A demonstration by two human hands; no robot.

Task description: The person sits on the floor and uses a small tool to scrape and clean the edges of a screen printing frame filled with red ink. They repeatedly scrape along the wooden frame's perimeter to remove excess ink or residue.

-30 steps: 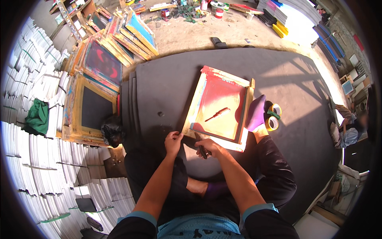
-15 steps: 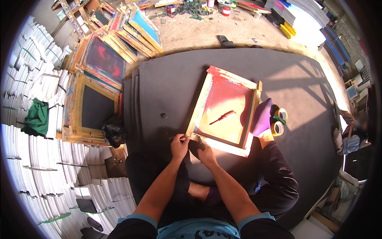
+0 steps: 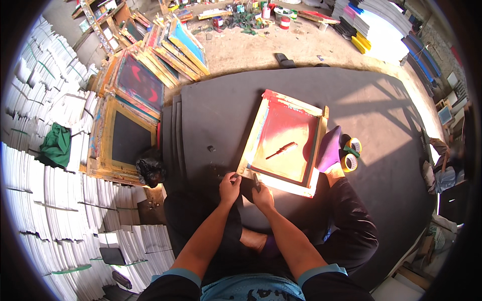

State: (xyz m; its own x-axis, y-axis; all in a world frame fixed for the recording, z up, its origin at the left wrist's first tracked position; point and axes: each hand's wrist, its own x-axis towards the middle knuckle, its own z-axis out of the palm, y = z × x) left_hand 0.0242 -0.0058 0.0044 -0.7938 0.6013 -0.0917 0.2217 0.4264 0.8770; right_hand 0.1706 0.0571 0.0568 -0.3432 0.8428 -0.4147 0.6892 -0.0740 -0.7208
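A wooden screen-printing frame (image 3: 247, 149) with a reddish mesh lies tilted on the dark mat. Across its mesh rests a screwdriver (image 3: 281, 150) with a reddish handle. At the frame's near left corner, my left hand (image 3: 230, 188) is closed, thumb and finger pinched against the wood; anything small between them is hidden. My right hand (image 3: 263, 197) grips a slim, dark-tipped hand tool (image 3: 257, 182), its kind unclear, upright beside the frame's near edge. My purple-covered foot (image 3: 329, 149) is by the frame's right side.
Dark sheets (image 3: 216, 110) are layered under everything. Two tape rolls (image 3: 349, 162) stand right of my foot. More screen frames (image 3: 131, 135) lean at the left, near a black plastic bag (image 3: 149, 168). Bundled white stacks (image 3: 50, 205) fill the far left. Paint pots (image 3: 284, 23) sit at the back.
The view has shifted slightly. My right hand has turned, and its tool now points up along the frame's near edge. My left hand stays at the corner.
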